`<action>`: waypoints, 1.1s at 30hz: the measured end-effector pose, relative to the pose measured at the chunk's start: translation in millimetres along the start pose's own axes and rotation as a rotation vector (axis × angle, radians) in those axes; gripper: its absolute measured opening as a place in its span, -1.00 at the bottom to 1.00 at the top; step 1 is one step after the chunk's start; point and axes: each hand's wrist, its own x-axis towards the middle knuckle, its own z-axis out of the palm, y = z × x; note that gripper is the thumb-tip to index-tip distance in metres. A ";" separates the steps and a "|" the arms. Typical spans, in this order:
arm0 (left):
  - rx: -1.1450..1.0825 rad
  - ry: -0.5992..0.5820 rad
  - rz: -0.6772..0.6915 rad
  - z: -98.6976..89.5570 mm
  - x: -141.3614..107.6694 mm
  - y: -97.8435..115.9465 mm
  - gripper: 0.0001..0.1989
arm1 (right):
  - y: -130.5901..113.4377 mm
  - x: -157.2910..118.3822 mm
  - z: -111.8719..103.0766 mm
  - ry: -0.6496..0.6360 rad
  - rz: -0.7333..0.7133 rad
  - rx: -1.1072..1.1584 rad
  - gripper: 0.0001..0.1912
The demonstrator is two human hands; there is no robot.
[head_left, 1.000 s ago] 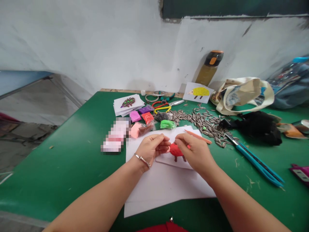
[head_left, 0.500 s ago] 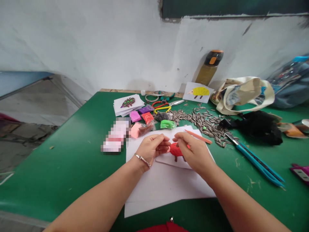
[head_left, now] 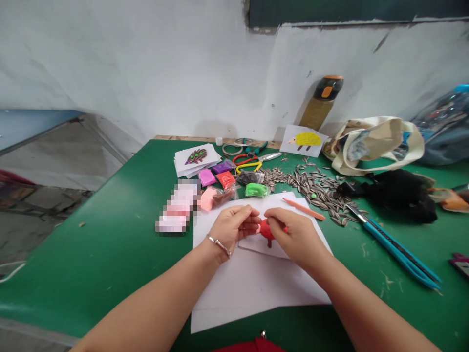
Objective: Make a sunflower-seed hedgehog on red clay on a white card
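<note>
Both hands are raised close together over a small white card (head_left: 256,246). The card carries a red clay body (head_left: 268,231) with a brown leg, partly covered by my right hand. My left hand (head_left: 236,225), with a silver bracelet at its wrist, has loosely curled fingers and the thumb pressed toward them. Facing it, my right hand (head_left: 293,232) is bent with thumb and fingertips drawn together. Whatever either hand pinches is too small or hidden to make out. White paper sheets (head_left: 252,283) lie beneath.
Behind the paper are clay packets (head_left: 256,189), scissors (head_left: 252,164) and scattered sunflower seeds (head_left: 311,186). An orange pencil-like stick (head_left: 304,209) rests on the paper. A blue utility knife (head_left: 395,249) lies right. A yellow hedgehog card (head_left: 305,142), a bottle (head_left: 322,102) and a cloth bag (head_left: 381,146) stand behind.
My right hand has shifted slightly, its fingers curling in more and covering more of the red clay body. My left hand keeps nearly the same pose. The whole view has moved slightly.
</note>
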 end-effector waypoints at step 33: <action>-0.092 0.039 -0.066 -5.1 3.4 -1.4 -0.71 | 8.7 5.1 4.1 -0.073 0.134 0.025 -0.77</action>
